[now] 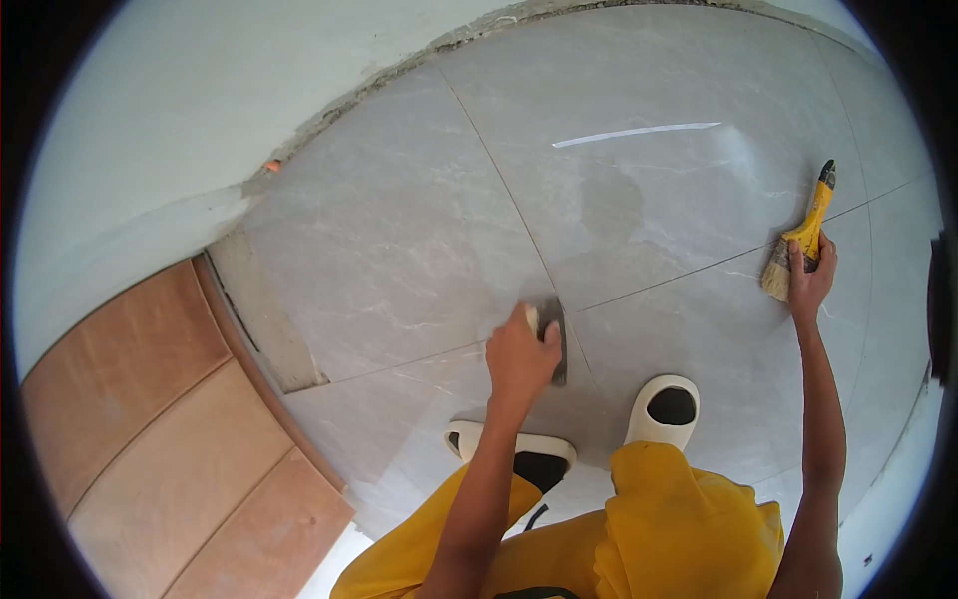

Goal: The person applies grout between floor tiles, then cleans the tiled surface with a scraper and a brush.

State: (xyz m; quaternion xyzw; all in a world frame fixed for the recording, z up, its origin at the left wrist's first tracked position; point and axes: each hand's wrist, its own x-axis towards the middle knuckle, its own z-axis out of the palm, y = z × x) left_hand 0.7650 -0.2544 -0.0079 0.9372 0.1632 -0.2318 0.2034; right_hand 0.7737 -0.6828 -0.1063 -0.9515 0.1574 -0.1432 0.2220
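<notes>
Fingers closed, my left hand [519,354] grips a flat tool with a wide dark blade, like a scraper [560,354], partly hidden by the hand and slightly blurred. Its blade is at the grey tile floor [399,230], near where the joints between tiles cross. Out to the right, my right hand [813,283] is closed on a paintbrush [810,222] with a yellow, dark-tipped handle and pale bristles. The bristles point down and left, toward a tile joint.
White walls [249,70] border the floor, with a rough gap along the far edge. Brown tiled steps [150,419] drop away at the left beside a bare cement strip [264,309]. My feet in cream slip-on shoes [671,389] stand close to the scraper.
</notes>
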